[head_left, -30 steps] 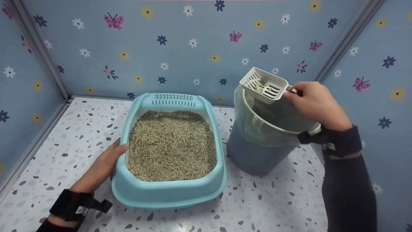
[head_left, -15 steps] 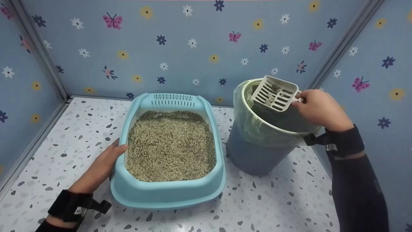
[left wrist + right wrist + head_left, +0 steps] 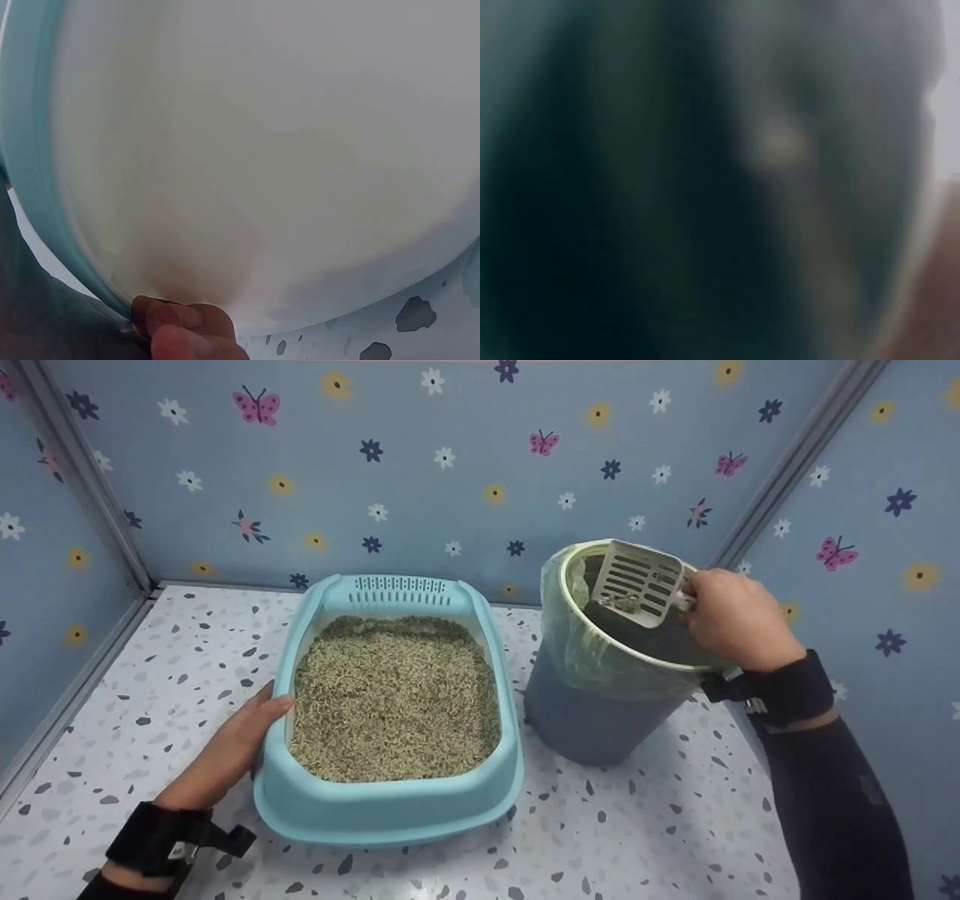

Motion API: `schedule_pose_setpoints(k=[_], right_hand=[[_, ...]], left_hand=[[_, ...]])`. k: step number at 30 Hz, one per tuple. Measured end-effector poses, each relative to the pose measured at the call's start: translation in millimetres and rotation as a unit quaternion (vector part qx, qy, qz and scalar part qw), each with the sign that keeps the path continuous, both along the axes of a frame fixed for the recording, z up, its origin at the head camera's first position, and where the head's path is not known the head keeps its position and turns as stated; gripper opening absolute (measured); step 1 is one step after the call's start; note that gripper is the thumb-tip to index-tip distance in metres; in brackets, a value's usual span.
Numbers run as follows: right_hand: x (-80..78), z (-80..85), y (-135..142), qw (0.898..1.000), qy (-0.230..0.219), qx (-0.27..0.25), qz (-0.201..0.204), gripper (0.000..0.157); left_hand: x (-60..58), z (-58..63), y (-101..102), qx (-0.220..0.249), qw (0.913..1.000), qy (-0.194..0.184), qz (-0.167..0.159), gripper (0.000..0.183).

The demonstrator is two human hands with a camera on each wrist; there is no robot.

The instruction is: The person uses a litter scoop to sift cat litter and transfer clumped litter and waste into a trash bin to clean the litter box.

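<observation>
My right hand grips the handle of a pale slotted litter scoop over the mouth of a blue-grey trash bin. The scoop is tilted, and a few small clumps lie along its lower side. At the left, my left hand holds the side of a light blue litter box, thumb at the rim. Tan granular litter fills the box. In the left wrist view, curled fingers meet the edge of the box's pale surface. The right wrist view is too blurred to read.
A translucent greenish bag lines the bin and folds over its rim. Box and bin stand side by side on a speckled white surface. Blue patterned panels close off the back and both sides.
My right hand has lowered the scoop from above the bin's far rim to over its mouth and tipped it; the clumps slid to its lower side. My left hand stays at the box.
</observation>
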State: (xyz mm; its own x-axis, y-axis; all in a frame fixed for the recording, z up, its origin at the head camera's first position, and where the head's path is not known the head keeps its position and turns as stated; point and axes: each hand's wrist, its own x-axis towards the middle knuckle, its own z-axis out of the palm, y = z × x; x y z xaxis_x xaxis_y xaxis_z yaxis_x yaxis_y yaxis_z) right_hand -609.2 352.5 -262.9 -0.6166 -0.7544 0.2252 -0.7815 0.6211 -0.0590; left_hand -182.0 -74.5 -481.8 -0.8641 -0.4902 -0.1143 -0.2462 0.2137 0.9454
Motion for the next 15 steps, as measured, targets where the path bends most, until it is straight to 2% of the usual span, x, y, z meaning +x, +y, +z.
schedule_pose_setpoints(k=[5, 11, 15], right_hand=[[8.6, -3.0, -0.3, 0.998, 0.058, 0.009, 0.0, 0.018], [18.3, -9.5, 3.1, 0.991, 0.128, -0.009, 0.032, 0.014], [20.6, -14.0, 3.2, 0.986, 0.158, -0.025, 0.041, 0.01]], left_hand=[[-1.1, 0.7, -1.0, 0.009, 0.9999, 0.003, -0.007, 0.084], [-1.0, 0.7, -0.3, 0.005, 0.9999, 0.007, -0.006, 0.083], [-0.9, -0.3, 0.7, 0.012, 0.9999, 0.0, 0.002, 0.081]])
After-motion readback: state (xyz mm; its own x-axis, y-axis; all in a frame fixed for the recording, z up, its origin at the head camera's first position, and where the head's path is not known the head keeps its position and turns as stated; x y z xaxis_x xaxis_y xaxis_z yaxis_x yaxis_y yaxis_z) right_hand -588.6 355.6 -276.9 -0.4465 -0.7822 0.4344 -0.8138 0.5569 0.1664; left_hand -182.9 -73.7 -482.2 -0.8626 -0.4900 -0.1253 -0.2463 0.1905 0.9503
